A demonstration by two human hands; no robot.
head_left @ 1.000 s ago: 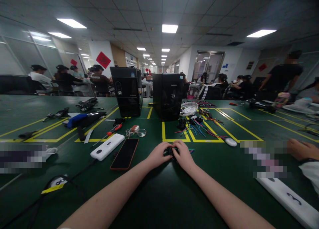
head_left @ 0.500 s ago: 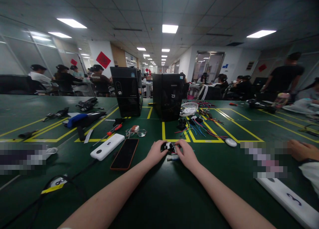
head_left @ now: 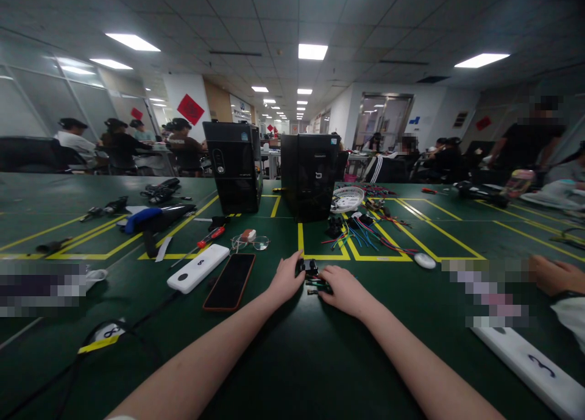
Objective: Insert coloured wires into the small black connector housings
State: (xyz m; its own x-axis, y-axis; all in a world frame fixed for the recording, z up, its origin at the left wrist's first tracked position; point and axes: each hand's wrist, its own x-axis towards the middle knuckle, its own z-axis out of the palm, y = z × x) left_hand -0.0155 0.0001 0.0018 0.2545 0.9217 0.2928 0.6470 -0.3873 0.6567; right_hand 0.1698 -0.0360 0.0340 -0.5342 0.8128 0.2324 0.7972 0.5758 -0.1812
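My left hand point(head_left: 286, 278) is closed on a small black connector-like part point(head_left: 311, 266), pinched between thumb and fingers just above the table. My right hand point(head_left: 343, 289) has its fingers curled down at the table beside it, over a few short wires point(head_left: 314, 283) with green, red and black showing. Its fingertips meet the wires' near ends, and the grip itself is partly hidden by the hand. One black wire end point(head_left: 312, 292) sticks out left of the right fingers.
Two black computer towers point(head_left: 234, 170) point(head_left: 307, 179) stand ahead. Left are a phone point(head_left: 230, 281), a white power strip point(head_left: 198, 269), a screwdriver point(head_left: 211, 237) and glasses point(head_left: 261, 243). Right are coloured cables point(head_left: 361, 234), a white basket point(head_left: 347, 199), a white mouse-like object point(head_left: 425, 261) and a co-worker's hand point(head_left: 557, 275).
My right hand has come off the black part and moved slightly down and right onto the short wires. My left hand keeps the part, which now shows less white.
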